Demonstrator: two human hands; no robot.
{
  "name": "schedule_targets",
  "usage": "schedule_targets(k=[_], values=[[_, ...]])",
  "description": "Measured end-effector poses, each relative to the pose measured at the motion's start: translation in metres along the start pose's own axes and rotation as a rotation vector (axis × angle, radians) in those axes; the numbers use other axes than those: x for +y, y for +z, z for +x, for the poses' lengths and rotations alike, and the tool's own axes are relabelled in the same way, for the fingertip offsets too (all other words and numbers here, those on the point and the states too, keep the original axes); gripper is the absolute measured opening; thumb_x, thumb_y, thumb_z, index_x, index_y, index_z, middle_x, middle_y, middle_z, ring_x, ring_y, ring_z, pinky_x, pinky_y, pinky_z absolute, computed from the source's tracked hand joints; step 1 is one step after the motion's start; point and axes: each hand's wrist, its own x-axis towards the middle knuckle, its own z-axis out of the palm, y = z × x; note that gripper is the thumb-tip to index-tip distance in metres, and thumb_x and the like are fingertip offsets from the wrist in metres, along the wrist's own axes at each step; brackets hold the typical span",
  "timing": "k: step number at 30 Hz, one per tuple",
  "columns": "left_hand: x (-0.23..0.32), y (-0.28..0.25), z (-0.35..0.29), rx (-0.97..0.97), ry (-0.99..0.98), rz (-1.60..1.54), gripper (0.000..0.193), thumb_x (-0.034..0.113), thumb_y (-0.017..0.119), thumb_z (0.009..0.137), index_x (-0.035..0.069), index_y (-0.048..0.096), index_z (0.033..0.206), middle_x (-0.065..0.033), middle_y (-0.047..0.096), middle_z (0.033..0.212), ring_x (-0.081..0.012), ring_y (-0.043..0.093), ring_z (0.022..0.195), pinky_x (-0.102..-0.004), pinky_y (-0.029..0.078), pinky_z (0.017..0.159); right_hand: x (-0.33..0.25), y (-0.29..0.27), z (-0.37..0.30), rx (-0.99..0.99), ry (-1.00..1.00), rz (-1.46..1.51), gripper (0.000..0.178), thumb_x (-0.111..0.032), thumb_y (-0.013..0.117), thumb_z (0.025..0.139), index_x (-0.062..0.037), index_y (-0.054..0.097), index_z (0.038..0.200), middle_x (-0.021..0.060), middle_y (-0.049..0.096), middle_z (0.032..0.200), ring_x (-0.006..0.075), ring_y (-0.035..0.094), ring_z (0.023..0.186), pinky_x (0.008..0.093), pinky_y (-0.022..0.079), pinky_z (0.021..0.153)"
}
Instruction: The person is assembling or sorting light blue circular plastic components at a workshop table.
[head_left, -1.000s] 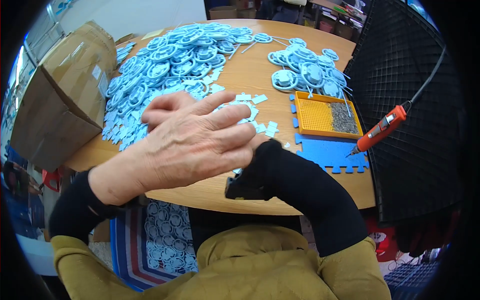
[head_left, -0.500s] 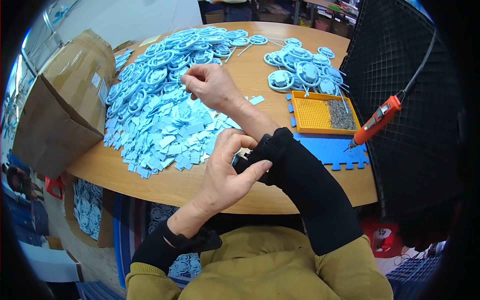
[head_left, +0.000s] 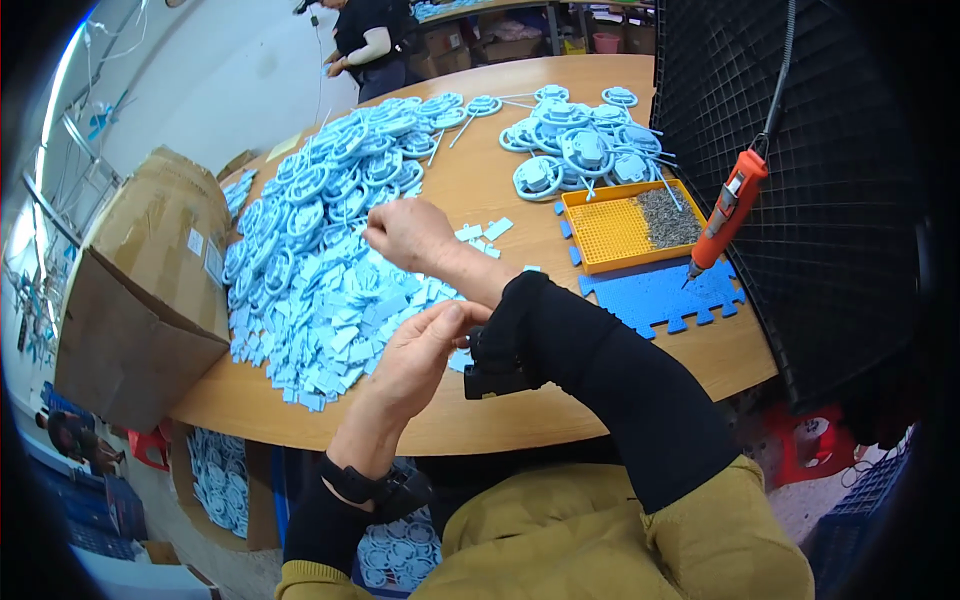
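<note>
Here, white labels (head_left: 213, 263) on carton (head_left: 150, 310); right hand (head_left: 408, 236) near blue tiles (head_left: 335, 325).

I see the table (head_left: 235, 408) evenly and brightly lit, a light tube (head_left: 52, 108) glaring at upper left, the mesh screen (head_left: 850, 200) dark at right; lines bow toward the frame's black rim.

It seems a small assembly workshop — the table (head_left: 465, 180) carries heaps of alike blue parts (head_left: 290, 235), a screwdriver (head_left: 728, 205) hangs at right, a carton (head_left: 160, 250) stands at left.
</note>
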Motion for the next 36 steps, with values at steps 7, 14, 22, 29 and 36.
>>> schedule_targets(k=[7, 14, 22, 29, 36], values=[[0.027, -0.020, 0.023, -0.127, -0.329, 0.170, 0.021, 0.014, 0.066, 0.087, -0.001, 0.066, 0.102, -0.0017, 0.066, 0.094, -0.0084, 0.057, 0.086, -0.0237, 0.045, 0.077, 0.018, 0.007, -0.004, -0.133, -0.037, -0.270, 0.024, -0.029, 0.057, 0.083, -0.0081, 0.069, 0.081, 0.0154, 0.067, 0.077, 0.0337, 0.066, 0.076, 0.0464, 0.052, 0.066], [0.035, -0.017, 0.034, -0.031, -0.332, 0.193, 0.020, 0.014, 0.071, 0.083, -0.002, 0.068, 0.095, -0.0035, 0.068, 0.088, -0.0112, 0.060, 0.085, -0.0267, 0.046, 0.082, 0.032, 0.011, 0.003, -0.159, -0.036, -0.351, 0.019, -0.021, 0.060, 0.077, -0.0052, 0.070, 0.077, 0.0157, 0.068, 0.079, 0.0334, 0.067, 0.078, 0.0456, 0.053, 0.069], [0.030, -0.007, 0.046, -0.004, -0.229, 0.239, 0.011, 0.010, 0.069, 0.082, 0.000, 0.067, 0.084, -0.0015, 0.064, 0.075, -0.0100, 0.057, 0.070, -0.0244, 0.045, 0.068, 0.042, 0.003, 0.004, -0.225, 0.155, -0.316, 0.018, -0.014, 0.058, 0.077, -0.0071, 0.072, 0.088, 0.0138, 0.069, 0.092, 0.0310, 0.067, 0.088, 0.0423, 0.054, 0.072], [0.019, -0.002, 0.049, 0.070, -0.176, 0.265, 0.008, 0.010, 0.065, 0.083, 0.003, 0.062, 0.086, 0.0022, 0.062, 0.081, -0.0060, 0.054, 0.077, -0.0219, 0.042, 0.072, 0.051, -0.006, 0.009, -0.103, 0.251, -0.162, 0.026, -0.032, 0.057, 0.083, -0.0127, 0.070, 0.094, 0.0127, 0.068, 0.089, 0.0320, 0.065, 0.086, 0.0448, 0.051, 0.075], [-0.004, -0.024, 0.057, 0.199, 0.213, 0.820, 0.008, 0.008, 0.064, 0.079, 0.003, 0.058, 0.078, -0.0021, 0.059, 0.069, -0.0150, 0.053, 0.062, -0.0279, 0.042, 0.069, 0.049, -0.008, 0.015, 0.039, 0.267, 0.117, 0.025, -0.027, 0.055, 0.081, -0.0082, 0.069, 0.088, 0.0143, 0.069, 0.085, 0.0328, 0.066, 0.080, 0.0434, 0.052, 0.072]])
